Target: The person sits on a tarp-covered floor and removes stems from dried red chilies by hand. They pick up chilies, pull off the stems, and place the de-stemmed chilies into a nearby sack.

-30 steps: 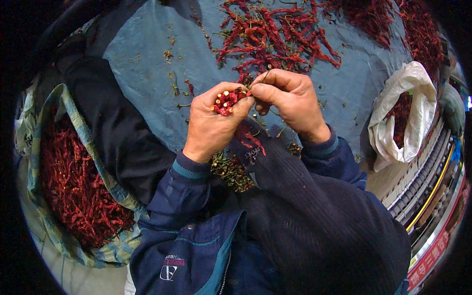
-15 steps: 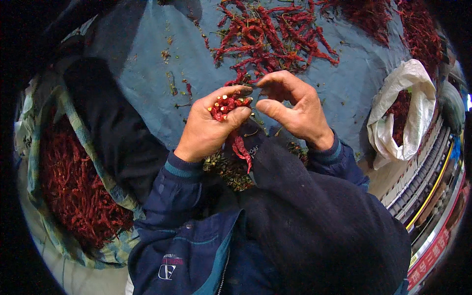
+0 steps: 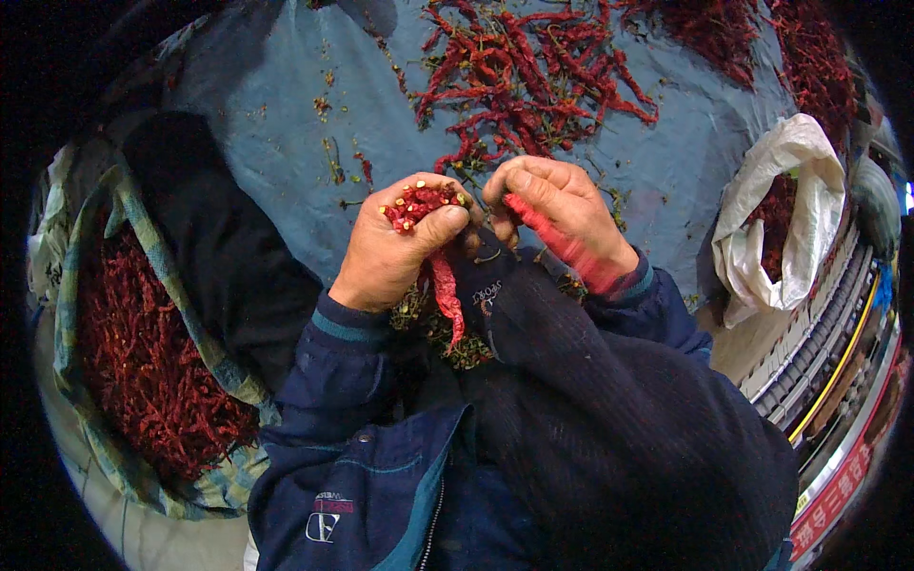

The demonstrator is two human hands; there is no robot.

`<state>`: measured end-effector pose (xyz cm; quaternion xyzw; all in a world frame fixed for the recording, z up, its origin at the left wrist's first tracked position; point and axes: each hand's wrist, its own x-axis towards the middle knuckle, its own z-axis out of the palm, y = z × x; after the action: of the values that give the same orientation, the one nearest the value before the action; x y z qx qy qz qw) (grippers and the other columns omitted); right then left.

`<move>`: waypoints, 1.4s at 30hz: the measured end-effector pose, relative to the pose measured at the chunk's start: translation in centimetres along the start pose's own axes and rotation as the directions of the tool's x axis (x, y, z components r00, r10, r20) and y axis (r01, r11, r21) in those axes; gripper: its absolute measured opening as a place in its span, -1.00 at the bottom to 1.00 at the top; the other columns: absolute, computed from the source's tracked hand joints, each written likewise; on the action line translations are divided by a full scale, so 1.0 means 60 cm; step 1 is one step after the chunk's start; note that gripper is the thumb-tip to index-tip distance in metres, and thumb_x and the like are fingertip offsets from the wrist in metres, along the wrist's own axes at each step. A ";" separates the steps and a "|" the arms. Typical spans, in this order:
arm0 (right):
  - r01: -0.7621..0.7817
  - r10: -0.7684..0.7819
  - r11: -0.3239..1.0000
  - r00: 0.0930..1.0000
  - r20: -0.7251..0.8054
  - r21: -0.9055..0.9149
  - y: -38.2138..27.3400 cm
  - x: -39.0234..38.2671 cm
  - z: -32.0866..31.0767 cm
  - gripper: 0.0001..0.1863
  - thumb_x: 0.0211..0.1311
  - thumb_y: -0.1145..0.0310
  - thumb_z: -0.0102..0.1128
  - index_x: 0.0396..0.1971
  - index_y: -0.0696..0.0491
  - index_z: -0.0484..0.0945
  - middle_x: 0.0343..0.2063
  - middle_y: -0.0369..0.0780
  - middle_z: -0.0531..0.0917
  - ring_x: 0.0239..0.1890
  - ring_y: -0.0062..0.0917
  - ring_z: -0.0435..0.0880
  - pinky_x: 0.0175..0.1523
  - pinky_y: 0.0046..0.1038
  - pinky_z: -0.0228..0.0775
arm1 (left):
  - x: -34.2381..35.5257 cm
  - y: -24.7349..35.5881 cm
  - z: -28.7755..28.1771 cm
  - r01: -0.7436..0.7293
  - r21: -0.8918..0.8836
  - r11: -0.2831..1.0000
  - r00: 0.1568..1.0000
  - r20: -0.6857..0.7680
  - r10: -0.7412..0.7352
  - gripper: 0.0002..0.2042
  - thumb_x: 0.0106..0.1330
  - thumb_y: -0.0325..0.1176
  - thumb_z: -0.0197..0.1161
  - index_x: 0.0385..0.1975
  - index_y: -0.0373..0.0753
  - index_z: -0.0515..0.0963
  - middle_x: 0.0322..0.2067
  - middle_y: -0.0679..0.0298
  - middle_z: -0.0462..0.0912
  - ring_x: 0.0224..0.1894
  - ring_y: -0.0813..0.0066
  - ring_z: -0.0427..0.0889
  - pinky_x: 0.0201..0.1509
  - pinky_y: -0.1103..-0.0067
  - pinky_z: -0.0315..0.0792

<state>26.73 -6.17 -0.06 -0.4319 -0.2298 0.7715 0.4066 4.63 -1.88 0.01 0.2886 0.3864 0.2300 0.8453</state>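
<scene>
My left hand [image 3: 386, 249] is closed around a bunch of dried red chili peppers [image 3: 419, 206], their pale cut ends facing up. One wrinkled pepper hangs down out of the fist. Just to its right, my right hand [image 3: 554, 195] pinches a single dried chili pepper [image 3: 547, 228], which lies across the fingers toward the wrist and is smeared by motion. The fingertips of both hands are close together, a small gap apart. Beneath them, green stem scraps [image 3: 465, 350] lie in a heap, partly hidden by my hands and dark clothing.
A loose pile of dried red chilies [image 3: 524, 76] lies ahead on the blue sheet [image 3: 286, 124]. More chilies fill a checked cloth sack [image 3: 243, 385] at left. A white woven bag [image 3: 795, 276] with chilies stands at right, near stacked grey items [image 3: 809, 333].
My right hand was empty with its fingers apart; now it pinches a chili pepper. My left hand has shifted slightly left and down, still holding the bunch.
</scene>
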 end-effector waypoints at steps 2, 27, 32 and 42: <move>0.069 -0.074 0.995 0.996 -0.054 -0.077 -0.001 -0.003 0.018 -0.71 0.53 0.23 0.06 -0.19 0.16 0.63 -0.32 -0.38 0.65 -0.24 -0.74 0.55 -0.09 -0.61 0.43 | 0.000 -0.004 -0.003 -0.032 0.020 0.999 0.999 -0.024 0.033 -0.80 0.37 -0.40 0.32 -0.11 -0.31 0.54 -0.30 0.28 0.69 -0.30 0.52 0.67 -0.16 0.57 0.58; 0.551 -0.634 0.744 0.760 -0.139 -0.378 0.068 0.037 0.057 -0.59 0.49 0.60 -0.09 0.29 0.17 0.34 0.14 -0.12 0.57 0.21 -0.43 0.55 0.29 -0.43 0.37 | 0.021 -0.058 0.054 -0.052 -0.233 0.971 0.985 -0.173 0.011 -0.80 0.45 -0.37 0.25 -0.03 -0.27 0.51 -0.17 0.38 0.62 -0.17 0.65 0.58 -0.05 0.61 0.52; 0.454 -0.484 0.875 0.831 -0.275 -0.170 0.072 0.031 0.059 -0.64 0.49 0.49 -0.03 0.23 0.15 0.40 0.01 -0.22 0.61 0.06 -0.59 0.57 0.16 -0.52 0.43 | 0.017 -0.054 0.052 -0.063 -0.236 0.970 0.979 -0.206 0.014 -0.78 0.42 -0.39 0.27 -0.01 -0.27 0.51 -0.18 0.37 0.63 -0.17 0.63 0.59 -0.05 0.63 0.51; 0.237 -0.315 0.880 0.940 -0.133 -0.411 0.020 0.005 0.025 -0.87 0.30 0.48 0.30 -0.19 0.15 0.63 -0.31 -0.35 0.68 -0.23 -0.73 0.59 -0.11 -0.60 0.47 | 0.000 -0.012 0.037 -0.150 0.181 0.972 0.962 -0.201 0.186 -0.80 0.33 -0.51 0.33 -0.09 -0.32 0.57 -0.27 0.39 0.66 -0.24 0.67 0.60 -0.11 0.65 0.54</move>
<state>24.83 -6.60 -0.28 -0.5403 -0.3965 0.5980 0.4396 6.52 -3.06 0.73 0.3620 0.4678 0.2986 0.7490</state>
